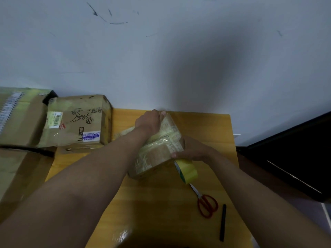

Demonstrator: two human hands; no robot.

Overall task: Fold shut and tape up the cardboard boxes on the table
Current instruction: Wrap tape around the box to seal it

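A small cardboard box [157, 154], wrapped in many strips of clear tape, sits tilted in the middle of the yellow wooden table [161, 203]. My left hand [150, 120] grips its far upper corner, fingers curled over the edge. My right hand [191, 151] grips the box's near right edge, thumb on top. A roll of yellow tape [187, 170] hangs just under my right hand against the box; whether the hand also holds it is hidden.
Red-handled scissors [206, 203] and a black pen [223, 222] lie on the table's right side. Taped cardboard boxes [77, 122] and a larger one [19, 119] stand at the left against the white wall. A dark cabinet [295, 158] stands right.
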